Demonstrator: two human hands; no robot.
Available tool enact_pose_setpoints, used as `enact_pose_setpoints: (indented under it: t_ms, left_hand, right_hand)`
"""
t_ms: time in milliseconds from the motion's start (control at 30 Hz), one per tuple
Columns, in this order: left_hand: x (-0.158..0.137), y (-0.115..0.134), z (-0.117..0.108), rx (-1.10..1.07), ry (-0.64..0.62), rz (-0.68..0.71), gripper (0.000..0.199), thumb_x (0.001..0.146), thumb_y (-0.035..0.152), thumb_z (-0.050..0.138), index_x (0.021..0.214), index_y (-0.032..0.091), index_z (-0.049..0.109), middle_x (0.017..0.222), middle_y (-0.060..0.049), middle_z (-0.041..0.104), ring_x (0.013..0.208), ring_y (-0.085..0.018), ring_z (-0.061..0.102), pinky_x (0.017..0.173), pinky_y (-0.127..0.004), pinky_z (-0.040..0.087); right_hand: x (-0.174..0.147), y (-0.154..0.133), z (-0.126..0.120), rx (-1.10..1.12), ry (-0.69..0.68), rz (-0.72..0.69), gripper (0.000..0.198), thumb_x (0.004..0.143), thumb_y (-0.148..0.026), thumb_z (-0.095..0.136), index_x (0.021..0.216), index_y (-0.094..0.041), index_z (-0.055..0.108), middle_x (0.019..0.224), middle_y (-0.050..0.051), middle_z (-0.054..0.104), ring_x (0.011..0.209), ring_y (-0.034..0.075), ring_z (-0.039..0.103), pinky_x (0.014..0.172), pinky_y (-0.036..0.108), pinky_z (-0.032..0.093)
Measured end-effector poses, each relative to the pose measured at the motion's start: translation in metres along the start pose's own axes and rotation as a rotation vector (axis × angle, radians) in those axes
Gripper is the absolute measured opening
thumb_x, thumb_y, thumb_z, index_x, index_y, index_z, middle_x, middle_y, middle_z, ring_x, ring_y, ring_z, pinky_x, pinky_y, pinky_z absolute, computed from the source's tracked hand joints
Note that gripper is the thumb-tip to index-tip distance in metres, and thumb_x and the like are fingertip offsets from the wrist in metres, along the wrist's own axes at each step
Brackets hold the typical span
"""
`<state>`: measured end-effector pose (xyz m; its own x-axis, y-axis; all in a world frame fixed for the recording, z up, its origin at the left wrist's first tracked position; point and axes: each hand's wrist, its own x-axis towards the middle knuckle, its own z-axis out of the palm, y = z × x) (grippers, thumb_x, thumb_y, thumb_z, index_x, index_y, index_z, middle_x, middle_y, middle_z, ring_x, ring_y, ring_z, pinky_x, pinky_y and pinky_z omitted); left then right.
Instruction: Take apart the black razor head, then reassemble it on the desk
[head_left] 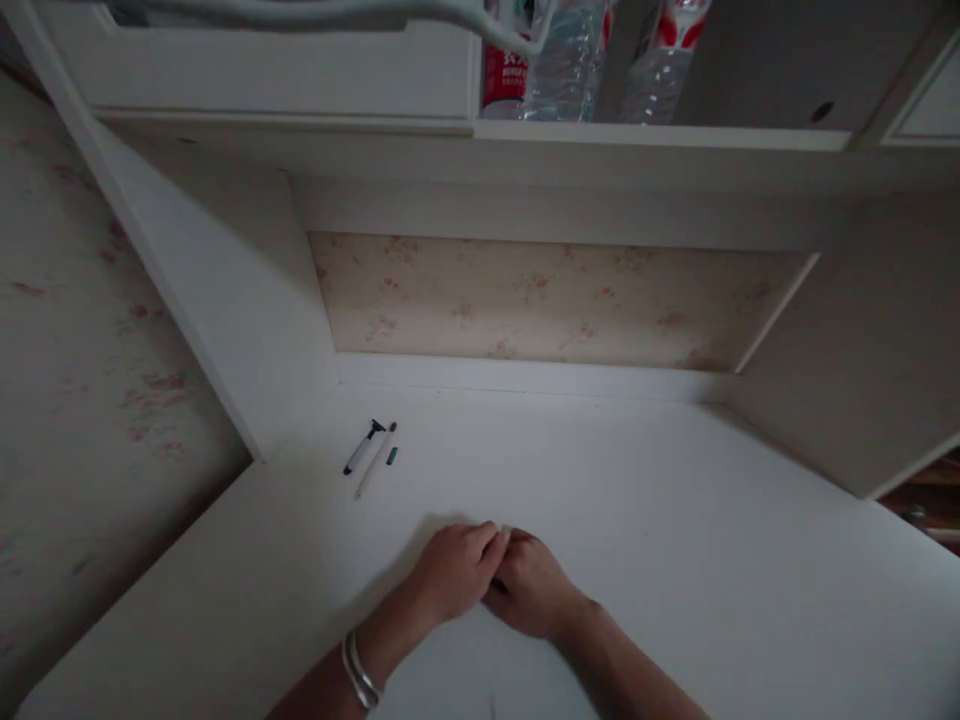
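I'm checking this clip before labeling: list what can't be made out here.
- Head view: whatever is between the left hand and right hand; the fingers cover it.
- Small green piece beside the pen: too small to identify.
- Bottles on the shelf: cut off by the top edge.

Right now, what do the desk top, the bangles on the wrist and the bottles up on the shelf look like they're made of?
Desk top: probably painted or laminated board, matte white, no visible grain. Bangles on the left wrist: likely metal, silvery with a thin bright sheen. Bottles: apparently clear plastic, see-through and crinkled, with red labels.
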<state>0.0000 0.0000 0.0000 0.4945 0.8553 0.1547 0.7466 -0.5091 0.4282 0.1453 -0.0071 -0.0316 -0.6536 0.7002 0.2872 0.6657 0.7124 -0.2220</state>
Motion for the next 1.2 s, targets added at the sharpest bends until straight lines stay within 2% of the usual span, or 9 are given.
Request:
enact_pose_setpoints:
  t_ms: [133, 267, 367, 467, 633, 800, 933, 1067, 1200]
  left_hand:
    - [0.004, -0.015, -0.014, 0.024, 0.059, -0.070, 0.036, 0.095, 0.039, 0.032, 0.078, 0.021, 0.058, 0.078, -0.003, 0.067, 0.073, -0.017, 0.060, 0.065, -0.027, 0.033]
    - [0.010, -0.050, -0.047, 0.133, 0.179, -0.210, 0.035, 0.094, 0.038, 0.032, 0.076, 0.020, 0.056, 0.073, -0.002, 0.065, 0.068, -0.016, 0.058, 0.062, -0.026, 0.032]
    - [0.012, -0.090, -0.075, 0.262, 0.228, -0.361, 0.035, 0.094, 0.039, 0.032, 0.079, 0.020, 0.057, 0.074, -0.003, 0.065, 0.068, -0.016, 0.059, 0.059, -0.025, 0.031]
    - [0.010, -0.129, -0.095, 0.405, 0.214, -0.537, 0.034, 0.093, 0.040, 0.030, 0.084, 0.021, 0.057, 0.082, -0.004, 0.066, 0.074, -0.019, 0.060, 0.059, -0.026, 0.032]
    - [0.003, -0.170, -0.102, 0.451, 0.195, -0.611, 0.028, 0.089, 0.031, 0.034, 0.089, 0.016, 0.058, 0.096, -0.011, 0.064, 0.081, -0.023, 0.061, 0.064, -0.028, 0.037]
    - [0.002, -0.184, -0.094, 0.439, 0.142, -0.644, 0.038, 0.089, 0.040, 0.035, 0.098, 0.012, 0.058, 0.102, -0.016, 0.062, 0.084, -0.027, 0.061, 0.068, -0.032, 0.042]
    - [0.003, -0.186, -0.089, 0.393, 0.109, -0.656, 0.038, 0.087, 0.041, 0.036, 0.096, 0.012, 0.059, 0.103, -0.017, 0.062, 0.088, -0.030, 0.060, 0.074, -0.036, 0.042]
    - [0.005, -0.191, -0.090, 0.336, 0.140, -0.681, 0.034, 0.086, 0.035, 0.037, 0.091, 0.010, 0.060, 0.099, -0.020, 0.062, 0.094, -0.033, 0.059, 0.080, -0.040, 0.041]
    - [0.008, -0.195, -0.099, 0.205, 0.192, -0.751, 0.036, 0.086, 0.033, 0.035, 0.084, 0.008, 0.061, 0.088, -0.022, 0.064, 0.089, -0.034, 0.060, 0.076, -0.041, 0.042]
  right_hand:
    - [0.000, -0.004, -0.008, 0.011, -0.004, 0.018, 0.019, 0.090, -0.030, 0.049, 0.091, -0.024, 0.067, 0.071, 0.002, 0.071, 0.065, 0.018, 0.064, 0.072, 0.031, 0.040]
    - [-0.001, -0.006, -0.014, 0.052, 0.032, -0.003, 0.025, 0.094, -0.032, 0.044, 0.107, -0.025, 0.063, 0.072, 0.002, 0.071, 0.067, 0.016, 0.064, 0.074, 0.029, 0.038]
    - [-0.001, -0.008, -0.017, 0.055, 0.022, -0.017, 0.024, 0.095, -0.031, 0.041, 0.097, -0.025, 0.064, 0.070, 0.000, 0.070, 0.067, 0.015, 0.064, 0.073, 0.028, 0.037]
    - [0.000, -0.009, -0.019, 0.030, -0.004, -0.020, 0.024, 0.095, -0.029, 0.041, 0.085, -0.023, 0.062, 0.067, -0.003, 0.068, 0.064, 0.014, 0.063, 0.070, 0.027, 0.036]
    - [0.001, -0.009, -0.018, 0.007, -0.005, -0.009, 0.024, 0.095, -0.029, 0.041, 0.080, -0.023, 0.059, 0.064, -0.004, 0.066, 0.062, 0.013, 0.061, 0.070, 0.027, 0.035]
    - [0.001, -0.008, -0.017, 0.029, 0.009, -0.009, 0.025, 0.095, -0.028, 0.042, 0.078, -0.023, 0.059, 0.065, -0.004, 0.067, 0.062, 0.013, 0.061, 0.068, 0.028, 0.034]
    - [0.001, -0.009, -0.019, 0.040, 0.013, -0.010, 0.025, 0.095, -0.029, 0.042, 0.079, -0.023, 0.060, 0.065, -0.004, 0.067, 0.061, 0.013, 0.061, 0.067, 0.028, 0.034]
    - [0.001, -0.008, -0.018, 0.045, 0.012, -0.009, 0.028, 0.095, -0.030, 0.039, 0.078, -0.023, 0.061, 0.066, -0.003, 0.067, 0.062, 0.013, 0.060, 0.067, 0.028, 0.034]
    - [0.000, -0.007, -0.017, 0.062, 0.012, 0.004, 0.031, 0.096, -0.030, 0.039, 0.075, -0.022, 0.061, 0.063, -0.002, 0.065, 0.060, 0.013, 0.058, 0.067, 0.028, 0.034]
